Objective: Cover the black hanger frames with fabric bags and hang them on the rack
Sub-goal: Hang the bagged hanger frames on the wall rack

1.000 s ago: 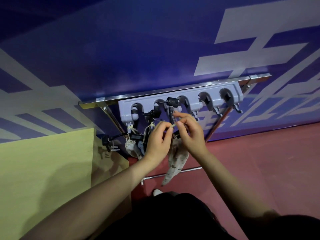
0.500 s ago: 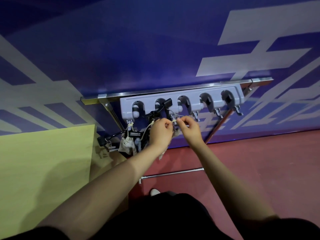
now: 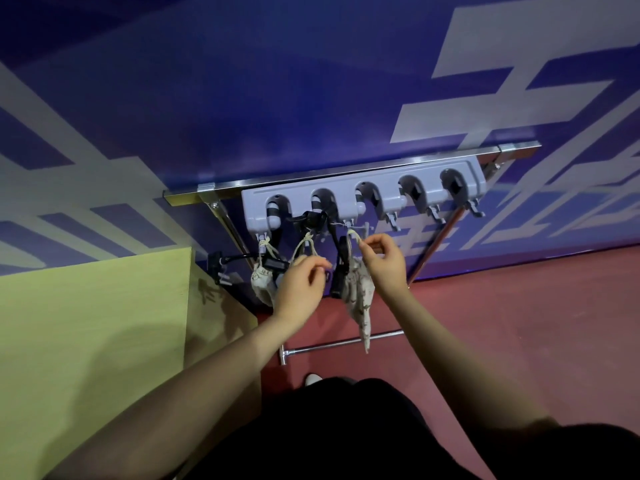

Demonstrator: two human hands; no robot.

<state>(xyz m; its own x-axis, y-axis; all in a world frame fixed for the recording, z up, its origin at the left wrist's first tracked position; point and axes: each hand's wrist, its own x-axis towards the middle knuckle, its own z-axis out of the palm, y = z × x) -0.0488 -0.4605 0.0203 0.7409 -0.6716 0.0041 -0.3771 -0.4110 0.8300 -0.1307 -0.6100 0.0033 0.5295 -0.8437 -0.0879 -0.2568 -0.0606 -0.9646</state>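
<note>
Below the grey rack point(image 3: 363, 199), hardware is cluttered and hard to separate: black hanger frames point(image 3: 337, 268) overlap cords and cloth, exact shapes unclear. Left hand point(image 3: 299, 289) covers the lower part of the middle bag point(image 3: 304, 251); only its looped cord shows, running up to the rack's second slot area. Left bag point(image 3: 261, 278) hangs under the first slot, bottom partly behind the left hand. Another black clip piece point(image 3: 218, 266) sticks out left, near the yellow-green board point(image 3: 93, 341), partly hidden by its edge.

Right bag point(image 3: 360, 299), patterned fabric, hangs long axis vertical, tapered end pointing down toward the floor, top gathered at a cord point(image 3: 353, 235). It sits beside a black frame, which also hangs roughly vertical, slightly tilted.

Right hand point(image 3: 382, 261) pinches the cord loop at the bag's top between thumb and fingertips. Left hand has fingers curled near the middle bag's cord; whether it grips anything, cannot tell. Hands apart, black frame between them.

Rack mounted on a metal bar point(image 3: 346, 169) against a blue wall point(image 3: 277, 81). Three right slots hold no bags. Lower rail point(image 3: 343, 342) partly behind the right bag. Person's dark clothing point(image 3: 329, 427) fills the bottom edge.
</note>
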